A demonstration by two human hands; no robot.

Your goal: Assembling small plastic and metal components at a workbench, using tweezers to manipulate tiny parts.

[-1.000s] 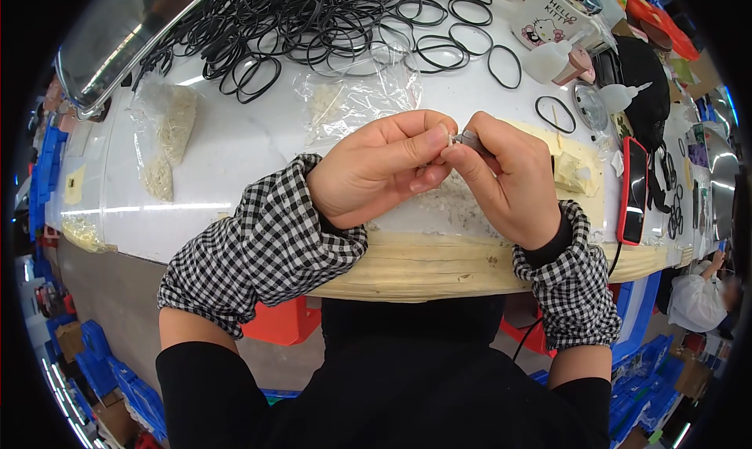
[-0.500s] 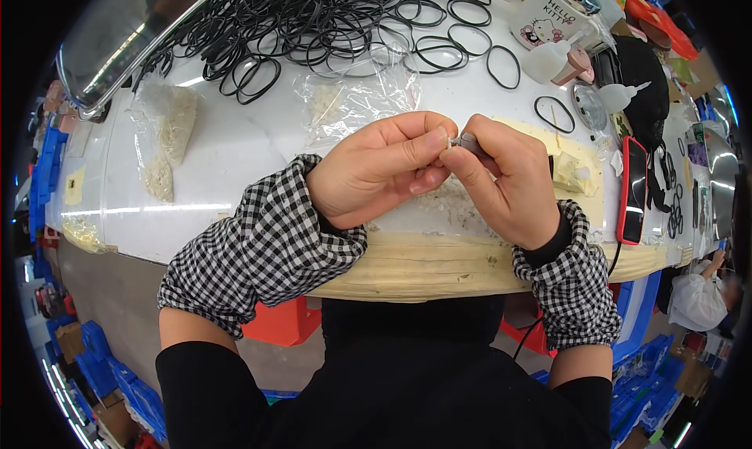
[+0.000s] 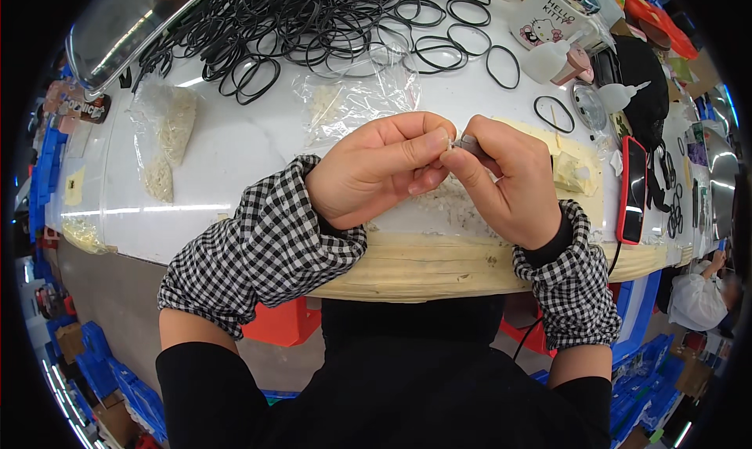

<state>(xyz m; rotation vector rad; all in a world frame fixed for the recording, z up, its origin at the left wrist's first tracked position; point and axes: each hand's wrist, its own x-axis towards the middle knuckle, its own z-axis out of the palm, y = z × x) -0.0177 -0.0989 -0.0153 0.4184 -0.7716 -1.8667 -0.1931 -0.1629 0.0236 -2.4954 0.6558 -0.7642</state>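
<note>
Over the front of the white table, my two hands meet fingertip to fingertip. My left hand [image 3: 374,169] is closed, its thumb and forefinger pinching a tiny pale piece [image 3: 450,144]. In my right hand [image 3: 514,184], also closed, is a small grey metal tool [image 3: 471,145], mostly covered by the thumb and fingers. Its tip reaches the pale piece. Beneath the hands lie small pale scraps [image 3: 453,202] along the wooden table edge [image 3: 423,269]. An open clear bag [image 3: 352,108] with whitish bits rests just beyond my left hand.
A heap of black rubber rings [image 3: 313,26] covers the far table. Another clear bag [image 3: 174,128] of pale small parts lies left, below a shiny metal container [image 3: 125,38]. At right are a red-cased phone [image 3: 633,191], a white mug [image 3: 540,30] and translucent squeeze bottles [image 3: 544,61].
My hands keep nearly the same pose and grip. At the upper left, the shiny container has shifted slightly right, and a dark item beside it shows more.
</note>
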